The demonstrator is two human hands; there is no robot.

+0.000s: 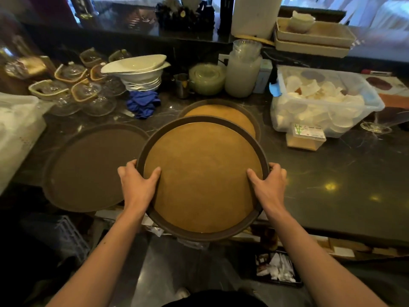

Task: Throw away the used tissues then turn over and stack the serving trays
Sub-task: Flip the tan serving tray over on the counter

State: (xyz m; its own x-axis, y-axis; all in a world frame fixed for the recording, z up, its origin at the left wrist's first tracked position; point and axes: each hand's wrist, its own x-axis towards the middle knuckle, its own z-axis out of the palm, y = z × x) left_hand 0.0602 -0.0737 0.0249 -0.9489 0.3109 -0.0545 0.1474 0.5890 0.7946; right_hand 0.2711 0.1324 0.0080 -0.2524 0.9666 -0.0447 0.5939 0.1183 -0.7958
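I hold a round serving tray point(202, 173) with a tan inner face and a dark brown rim, lifted above the counter's front edge and tilted toward me. My left hand point(138, 183) grips its left rim, thumb on the tan face. My right hand point(269, 185) grips the right rim the same way. A second tray point(223, 111) lies tan side up on the counter just behind it, partly hidden. A third tray point(88, 167) lies to the left showing a dark brown face. Below the counter, a dark bin point(277, 270) holds white tissues.
A clear tub of white cups point(321, 100) stands at the right with a small box point(306, 137) in front. Stacked white bowls point(139, 74), glass dishes point(73, 89), a blue cloth point(143, 104) and jars point(242, 72) line the back. A white crate point(15, 129) is far left.
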